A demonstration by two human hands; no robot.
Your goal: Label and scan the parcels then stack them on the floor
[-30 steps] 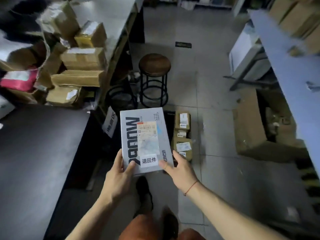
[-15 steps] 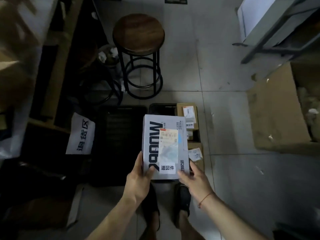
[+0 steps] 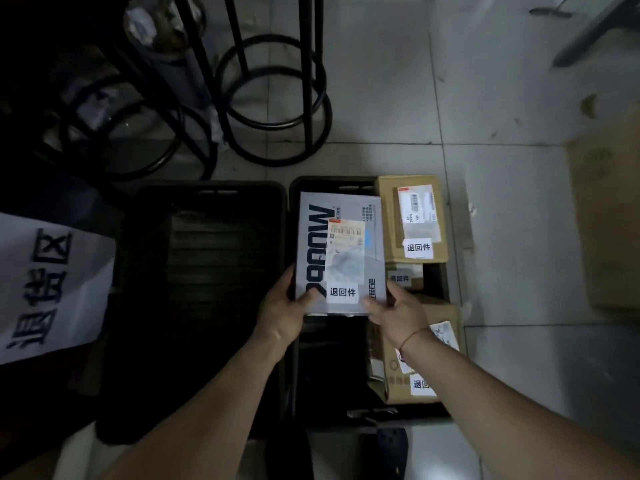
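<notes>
Right now my left hand (image 3: 284, 310) grips the near left corner of a flat grey cardboard box with large dark lettering (image 3: 311, 244). The thumb lies on top and the fingers are curled underneath, out of sight. My right hand (image 3: 398, 313) grips the near right corner the same way, thumb on the top face and fingers wrapped round the edge. A thin red string (image 3: 412, 336) circles that wrist.

The box lies flat between both hands, and a printed shipping label (image 3: 346, 237) and a small white sticker with black characters (image 3: 343, 292) face up. It sits over the left part of a black plastic crate (image 3: 332, 368); I cannot tell whether it rests on anything.

Just beside its right edge, in the same crate, lies a brown cardboard parcel (image 3: 388, 220) with its own labels. A smaller brown parcel (image 3: 403, 277) comes next towards me, and then a larger one (image 3: 446, 313), partly under my right forearm.

Left of this crate stands a second black plastic crate (image 3: 207, 271). Further left is a white sheet with big black characters (image 3: 52, 289). Beyond the crates, black metal stool legs with ring braces (image 3: 277, 98) stand on the pale tiled floor (image 3: 381, 81).
</notes>
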